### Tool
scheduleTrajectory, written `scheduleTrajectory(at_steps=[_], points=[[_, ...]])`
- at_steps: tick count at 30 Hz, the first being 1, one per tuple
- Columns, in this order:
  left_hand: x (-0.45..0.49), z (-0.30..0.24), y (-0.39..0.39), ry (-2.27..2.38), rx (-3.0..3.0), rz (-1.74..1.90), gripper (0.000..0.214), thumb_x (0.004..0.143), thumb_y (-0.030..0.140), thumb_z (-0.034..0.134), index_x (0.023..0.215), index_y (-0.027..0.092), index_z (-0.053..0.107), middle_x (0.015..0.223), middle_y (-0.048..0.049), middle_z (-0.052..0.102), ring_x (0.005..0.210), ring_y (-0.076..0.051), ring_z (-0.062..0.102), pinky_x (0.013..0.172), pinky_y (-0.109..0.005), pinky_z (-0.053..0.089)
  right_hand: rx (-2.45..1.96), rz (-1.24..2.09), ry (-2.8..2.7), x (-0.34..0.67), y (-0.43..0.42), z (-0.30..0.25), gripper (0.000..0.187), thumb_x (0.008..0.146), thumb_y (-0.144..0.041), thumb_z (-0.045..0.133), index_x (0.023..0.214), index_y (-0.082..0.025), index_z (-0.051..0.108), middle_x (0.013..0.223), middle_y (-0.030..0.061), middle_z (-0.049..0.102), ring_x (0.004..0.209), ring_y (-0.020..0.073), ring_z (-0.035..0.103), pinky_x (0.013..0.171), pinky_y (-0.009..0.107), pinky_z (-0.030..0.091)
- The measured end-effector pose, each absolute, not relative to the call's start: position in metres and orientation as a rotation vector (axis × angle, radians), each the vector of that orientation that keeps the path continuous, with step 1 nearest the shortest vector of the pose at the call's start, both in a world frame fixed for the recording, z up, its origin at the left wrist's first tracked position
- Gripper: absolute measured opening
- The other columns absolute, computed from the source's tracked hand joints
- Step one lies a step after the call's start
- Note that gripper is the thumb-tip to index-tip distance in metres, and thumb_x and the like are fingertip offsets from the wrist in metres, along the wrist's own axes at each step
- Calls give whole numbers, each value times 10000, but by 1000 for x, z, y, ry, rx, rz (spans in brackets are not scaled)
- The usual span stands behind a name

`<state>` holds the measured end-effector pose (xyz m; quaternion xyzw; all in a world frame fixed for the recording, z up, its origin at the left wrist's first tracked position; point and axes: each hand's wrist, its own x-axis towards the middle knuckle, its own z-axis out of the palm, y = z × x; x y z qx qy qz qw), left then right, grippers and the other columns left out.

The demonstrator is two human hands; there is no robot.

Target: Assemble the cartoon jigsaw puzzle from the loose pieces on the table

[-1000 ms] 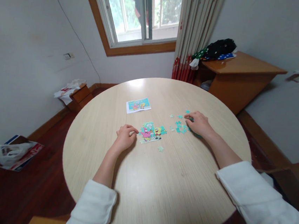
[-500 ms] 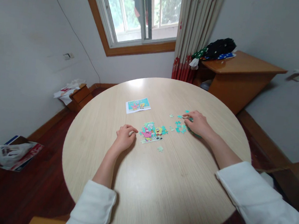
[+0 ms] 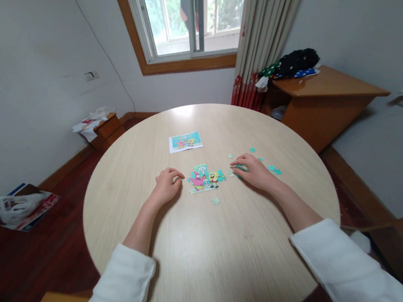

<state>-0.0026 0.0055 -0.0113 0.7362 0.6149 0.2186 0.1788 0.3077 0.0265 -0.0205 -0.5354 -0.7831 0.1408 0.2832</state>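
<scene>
A partly joined jigsaw puzzle (image 3: 203, 179) with pink and yellow cartoon figures lies mid-table. My left hand (image 3: 167, 184) rests just left of it, its fingers loosely bent and apart, with nothing visible in them. Over the loose teal pieces to the right is my right hand (image 3: 251, 169), thumb and forefinger apart. Teal shows between those fingers, and the hand hides some pieces beneath. Beyond it lie more teal jigsaw pieces (image 3: 274, 170). A single pale jigsaw piece (image 3: 215, 201) sits in front of the puzzle.
A printed reference picture (image 3: 185, 142) lies behind the puzzle on the round wooden table (image 3: 191, 254). A brown desk (image 3: 330, 87) with dark clothes (image 3: 299, 61) stands at the back right. On the floor at left is a plastic bag (image 3: 20, 207).
My right hand has moved left and slightly nearer over the loose pieces, uncovering teal pieces on its right and covering others. My left hand stays beside the puzzle.
</scene>
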Motion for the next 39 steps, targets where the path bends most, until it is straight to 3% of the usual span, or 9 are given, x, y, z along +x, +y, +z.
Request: scheduleTrajectory(at_steps=[8, 32, 39], points=[[-5, -14, 9, 1731, 2108, 599, 240, 850, 172, 504, 898, 223, 734, 1084, -77, 651, 1104, -258, 585, 1033, -485, 402, -1401, 366, -2192, 308, 27, -25, 215, 831, -277, 640, 999, -196, 746, 1072, 123, 670, 1015, 267, 629, 940, 447, 468], [-13, -20, 14, 1637, 2121, 642, 231, 832, 159, 507, 890, 213, 724, 1052, -77, 652, 1076, -244, 601, 1002, -474, 428, -1579, 294, -2136, 313, 31, -27, 194, 843, -296, 628, 968, -205, 744, 1062, 116, 683, 973, 258, 631, 894, 419, 439], [-16, -20, 16, 1627, 2117, 648, 240, 829, 160, 497, 895, 203, 724, 1041, -82, 654, 1070, -238, 609, 997, -458, 443, -1591, 257, -2025, 326, 37, -28, 222, 868, -252, 552, 933, -196, 756, 1002, 110, 705, 947, 237, 646, 883, 396, 455]])
